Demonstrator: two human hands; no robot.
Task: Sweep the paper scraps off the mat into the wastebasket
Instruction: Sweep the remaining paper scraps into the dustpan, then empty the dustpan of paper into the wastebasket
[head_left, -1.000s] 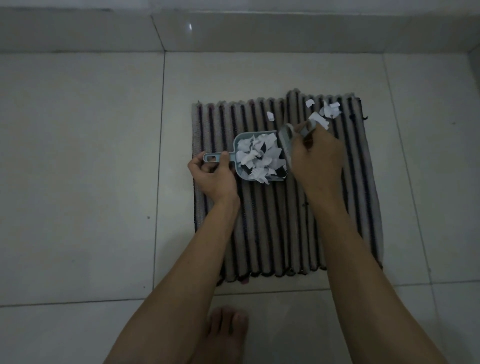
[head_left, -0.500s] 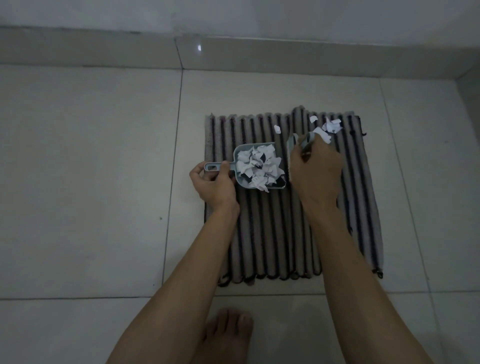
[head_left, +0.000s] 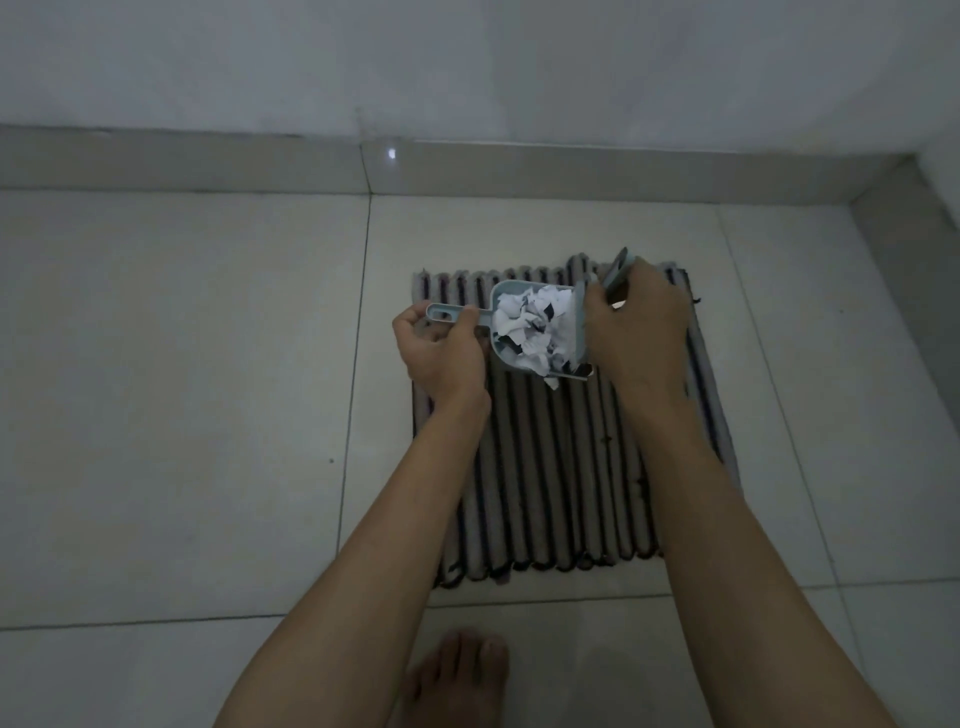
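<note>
Head view, looking down on a tiled floor in dim light. Striped mat lying flat on the tiles, near the wall and its low skirting. Small pale dustpan over the far part of the mat, its handle pointing left. Left hand gripping that handle, fingers curled round it, thumb side toward the pan. Heap of white scraps filling the pan, one piece hanging over the near edge. Right hand at the open mouth of the pan, fingers clamped on a small brush; only its pale handle end visible above the knuckles, and a pale strip, seemingly its head, standing upright against the pan's mouth and touching the heap. Loose scraps elsewhere on the mat: cannot tell, since the right hand covers the far right corner. Both bare forearms reaching in from the bottom of the view. One bare foot on the tiles just before the near edge of the mat. Small bright reflection on the skirting, well apart from the mat.
</note>
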